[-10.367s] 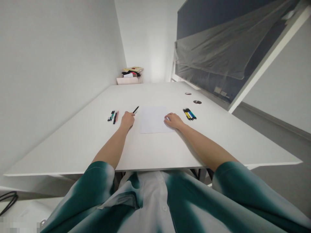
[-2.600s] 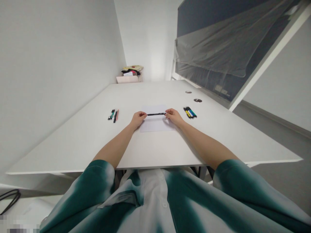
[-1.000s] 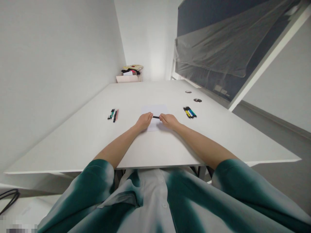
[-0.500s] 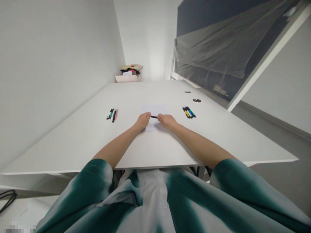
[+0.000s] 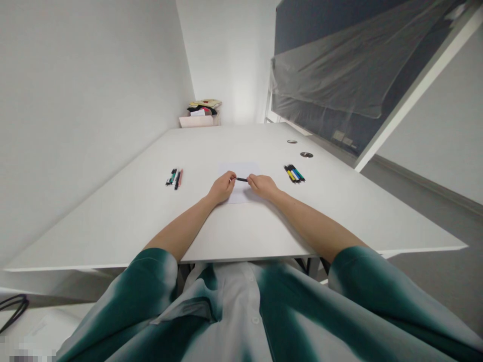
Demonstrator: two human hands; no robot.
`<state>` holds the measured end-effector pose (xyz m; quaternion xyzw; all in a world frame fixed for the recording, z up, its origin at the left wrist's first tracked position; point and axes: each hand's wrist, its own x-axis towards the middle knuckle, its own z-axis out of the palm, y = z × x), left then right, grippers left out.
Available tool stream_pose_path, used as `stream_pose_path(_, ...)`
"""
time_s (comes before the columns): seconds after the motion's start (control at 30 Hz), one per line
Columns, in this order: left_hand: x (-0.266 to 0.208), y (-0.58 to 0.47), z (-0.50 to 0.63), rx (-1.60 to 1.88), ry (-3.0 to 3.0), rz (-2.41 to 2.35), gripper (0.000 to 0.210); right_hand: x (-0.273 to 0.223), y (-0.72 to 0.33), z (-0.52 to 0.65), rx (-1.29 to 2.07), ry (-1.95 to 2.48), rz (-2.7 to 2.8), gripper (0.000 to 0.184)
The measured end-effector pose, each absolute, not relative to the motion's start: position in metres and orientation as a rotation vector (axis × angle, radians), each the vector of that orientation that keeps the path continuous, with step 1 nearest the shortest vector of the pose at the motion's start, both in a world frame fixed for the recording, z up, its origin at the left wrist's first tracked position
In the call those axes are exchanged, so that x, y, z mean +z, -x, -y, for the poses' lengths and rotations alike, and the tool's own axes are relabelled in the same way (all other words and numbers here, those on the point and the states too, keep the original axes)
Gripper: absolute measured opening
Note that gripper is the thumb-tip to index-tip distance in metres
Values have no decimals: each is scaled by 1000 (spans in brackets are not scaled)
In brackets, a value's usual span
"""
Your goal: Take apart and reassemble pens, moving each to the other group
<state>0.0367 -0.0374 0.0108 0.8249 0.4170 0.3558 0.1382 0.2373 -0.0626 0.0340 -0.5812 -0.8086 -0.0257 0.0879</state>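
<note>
1. Our left hand point(image 5: 222, 187) pinches one end of a black pen point(image 5: 241, 179); our right hand point(image 5: 263, 185) grips the other end.
2. We hold the pen level, just above a white sheet of paper point(image 5: 241, 171) on the white table point(image 5: 151, 216).
3. Loose pens point(image 5: 174, 178) lie well left of our hands; a bundle of markers point(image 5: 294, 174) lies to the right.

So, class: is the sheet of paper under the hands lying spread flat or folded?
Spread flat: the paper lies level on the table, no crease or raised edge showing. The left hand and right hand hide its near part.
</note>
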Motion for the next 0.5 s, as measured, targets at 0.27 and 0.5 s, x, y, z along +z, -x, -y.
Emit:
stream_pose_path(0.27,11,-35,37,963,-2391,-1258,19,28,-241,58,-35,1590,2402,40)
stream_pose_path(0.5,10,-35,37,984,-2380,-1286,23,23,-241,57,30,1450,2340,24)
